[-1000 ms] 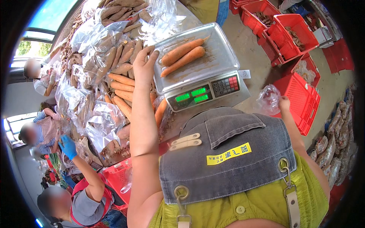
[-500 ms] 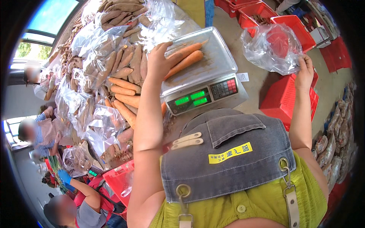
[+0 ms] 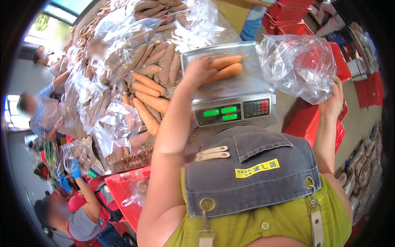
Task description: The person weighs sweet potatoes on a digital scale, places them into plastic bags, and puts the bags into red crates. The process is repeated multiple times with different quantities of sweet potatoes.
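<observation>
"What was at your far left?"

"A co-worker's blue glove (image 3: 75,168), at a clear sack (image 3: 74,153). Nearer me, to the right of that worker, stood a red crate (image 3: 119,183)."

"And then?"

"The desk (image 3: 225,29) bore a heap of sweet potatoes (image 3: 166,66), many of them under crumpled plastic (image 3: 111,127). At the heap's near side, left of my forearm, a few loose carrots (image 3: 153,102) lay together."

"Where was your left grip?"

"My left grip (image 3: 200,73) was curled over the left ends of the two carrots (image 3: 228,72). I couldn't tell how firmly I had them, as my knuckles hid those ends and the hand was a little blurred. The two carrots were side by side over the tray of the scale (image 3: 242,85), tapered ends to the right. On its near side the display (image 3: 229,110) glowed green, with the keypad (image 3: 256,108) just right of that."

"Your right grip?"

"My right grip (image 3: 332,101) clasped a clear bag (image 3: 296,66) by its right edge. The bag spread leftward as far as the scale's right side, and red showed through the film."

"Past that?"

"Another crate (image 3: 340,133) stood lower, behind my right forearm. At the far right lay bagged goods (image 3: 362,168), too blurred to make out."
</observation>
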`<state>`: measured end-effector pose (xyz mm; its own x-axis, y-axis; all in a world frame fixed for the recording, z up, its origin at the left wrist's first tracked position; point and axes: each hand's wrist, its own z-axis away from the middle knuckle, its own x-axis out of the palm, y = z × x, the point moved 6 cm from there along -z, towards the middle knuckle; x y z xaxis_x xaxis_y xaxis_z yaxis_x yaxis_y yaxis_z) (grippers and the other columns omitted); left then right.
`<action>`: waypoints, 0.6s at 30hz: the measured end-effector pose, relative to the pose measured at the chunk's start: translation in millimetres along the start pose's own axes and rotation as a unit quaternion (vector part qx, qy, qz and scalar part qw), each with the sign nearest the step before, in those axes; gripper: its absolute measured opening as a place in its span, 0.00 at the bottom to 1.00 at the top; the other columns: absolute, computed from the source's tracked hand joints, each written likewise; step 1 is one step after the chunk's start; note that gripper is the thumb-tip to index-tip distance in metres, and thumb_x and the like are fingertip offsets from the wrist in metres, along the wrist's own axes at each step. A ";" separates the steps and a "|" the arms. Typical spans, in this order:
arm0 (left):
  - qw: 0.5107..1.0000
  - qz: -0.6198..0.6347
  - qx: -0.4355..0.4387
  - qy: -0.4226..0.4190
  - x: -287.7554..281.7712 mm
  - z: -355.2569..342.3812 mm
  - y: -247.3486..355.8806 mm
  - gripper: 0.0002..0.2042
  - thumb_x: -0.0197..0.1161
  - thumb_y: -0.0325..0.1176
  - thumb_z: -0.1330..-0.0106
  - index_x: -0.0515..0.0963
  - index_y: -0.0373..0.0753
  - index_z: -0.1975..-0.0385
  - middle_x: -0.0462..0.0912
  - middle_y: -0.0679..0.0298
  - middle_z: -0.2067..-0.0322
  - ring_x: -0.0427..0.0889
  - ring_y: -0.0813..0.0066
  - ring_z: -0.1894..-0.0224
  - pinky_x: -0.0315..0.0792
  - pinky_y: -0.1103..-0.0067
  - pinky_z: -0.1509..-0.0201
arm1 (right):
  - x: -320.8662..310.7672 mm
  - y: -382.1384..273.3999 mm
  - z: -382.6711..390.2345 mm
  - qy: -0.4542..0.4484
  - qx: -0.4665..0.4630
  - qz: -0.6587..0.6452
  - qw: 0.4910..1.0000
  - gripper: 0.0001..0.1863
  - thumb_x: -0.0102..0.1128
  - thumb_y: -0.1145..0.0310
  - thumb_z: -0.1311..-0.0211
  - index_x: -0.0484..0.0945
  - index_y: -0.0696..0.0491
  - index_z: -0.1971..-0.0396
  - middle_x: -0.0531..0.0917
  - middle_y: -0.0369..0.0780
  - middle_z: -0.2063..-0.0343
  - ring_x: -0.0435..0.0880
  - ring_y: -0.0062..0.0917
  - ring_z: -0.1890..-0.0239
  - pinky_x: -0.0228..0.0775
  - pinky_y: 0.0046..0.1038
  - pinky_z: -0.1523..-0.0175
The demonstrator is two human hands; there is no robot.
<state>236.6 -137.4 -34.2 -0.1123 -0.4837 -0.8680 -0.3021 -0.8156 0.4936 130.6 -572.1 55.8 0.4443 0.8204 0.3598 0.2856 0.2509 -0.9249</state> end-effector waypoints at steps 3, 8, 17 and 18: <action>1.000 -0.025 0.001 -0.015 20.5 -13.4 -9.3 0.21 0.63 0.46 0.46 0.76 0.39 0.57 0.80 0.52 0.59 0.75 0.53 0.52 0.69 0.66 0.47 | 20.6 13.7 8.1 -0.033 0.027 -0.017 0.999 0.11 0.47 0.76 0.39 0.71 0.57 0.56 0.79 0.41 0.62 0.79 0.27 0.59 0.71 0.27 0.51; 0.996 -0.046 0.035 0.066 9.3 6.4 -15.9 0.22 0.64 0.44 0.47 0.76 0.43 0.52 0.77 0.58 0.53 0.71 0.58 0.47 0.65 0.65 0.45 | 32.1 30.7 -0.8 -0.064 0.033 -0.012 0.997 0.10 0.47 0.76 0.40 0.71 0.57 0.58 0.78 0.41 0.62 0.78 0.27 0.58 0.71 0.28 0.50; 0.957 -0.252 0.078 0.124 48.0 31.3 38.4 0.07 0.59 0.33 0.49 0.75 0.38 0.73 0.77 0.61 0.69 0.75 0.63 0.56 0.66 0.68 0.52 | 55.2 42.3 -7.8 -0.032 0.012 -0.013 0.999 0.11 0.47 0.76 0.38 0.71 0.57 0.56 0.78 0.42 0.59 0.77 0.29 0.56 0.70 0.31 0.48; 0.959 -0.258 0.054 0.106 50.3 31.7 33.7 0.08 0.59 0.33 0.49 0.75 0.37 0.73 0.76 0.61 0.69 0.75 0.63 0.56 0.67 0.68 0.53 | 57.4 43.3 -9.4 -0.033 0.011 -0.013 0.999 0.12 0.47 0.76 0.38 0.71 0.58 0.55 0.78 0.43 0.59 0.77 0.29 0.55 0.70 0.31 0.48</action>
<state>190.8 -179.1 -63.0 0.2696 -0.0871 -0.9590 -0.3626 -0.9318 -0.0173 176.5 -519.1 37.6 0.3797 0.8459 0.3746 0.2776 0.2821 -0.9183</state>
